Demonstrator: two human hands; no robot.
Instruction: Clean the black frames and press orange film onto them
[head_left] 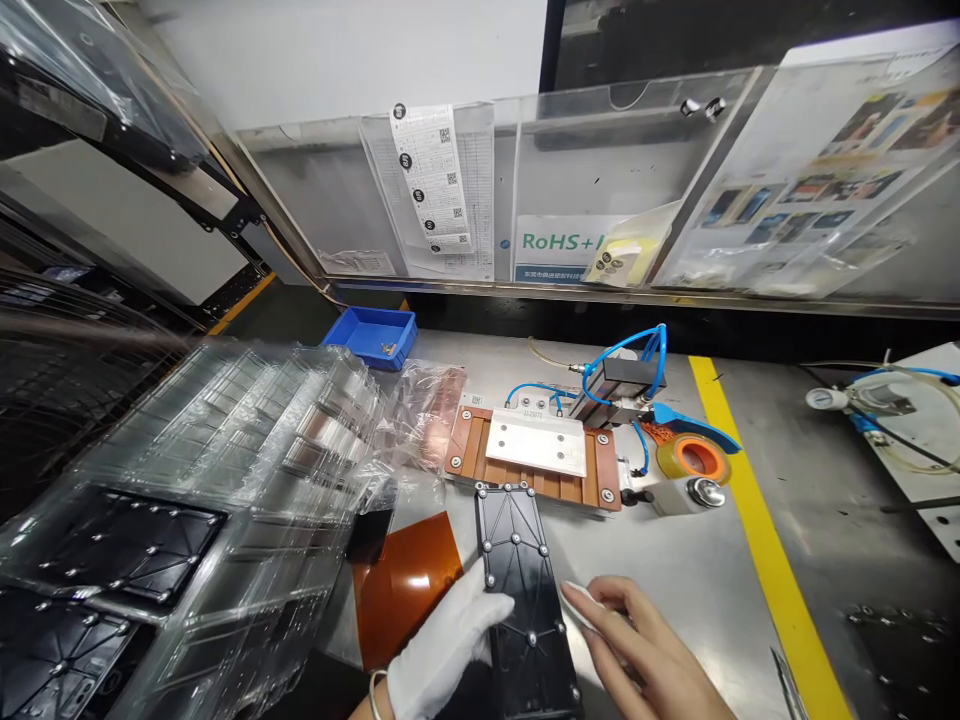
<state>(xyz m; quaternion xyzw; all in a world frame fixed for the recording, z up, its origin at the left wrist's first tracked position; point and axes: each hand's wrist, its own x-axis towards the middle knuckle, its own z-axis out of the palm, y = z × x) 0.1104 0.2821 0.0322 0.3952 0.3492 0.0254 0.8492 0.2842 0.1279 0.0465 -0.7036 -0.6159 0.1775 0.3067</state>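
Observation:
A long black plastic cover (525,560) with ribs and several metal inserts stands in front of me, its far end near the fixture. My left hand (450,635), in a white glove, grips it along its left edge, thumb over the top face. Beside its right edge is my bare right hand (637,640), fingers bent together on a small white piece (581,603) that looks like folded cloth. Just beyond the cover sits a fixture with a brown base (465,450) and silver plate (536,443). An orange translucent sheet (405,580) lies left of my left hand.
Stacked clear trays (247,540) fill the left side, with more black covers (127,545) in them. A blue bin (371,335) stands behind. Blue air hoses (664,350), a tape roll (694,460) and a metal-capped bottle (686,495) are right of the fixture.

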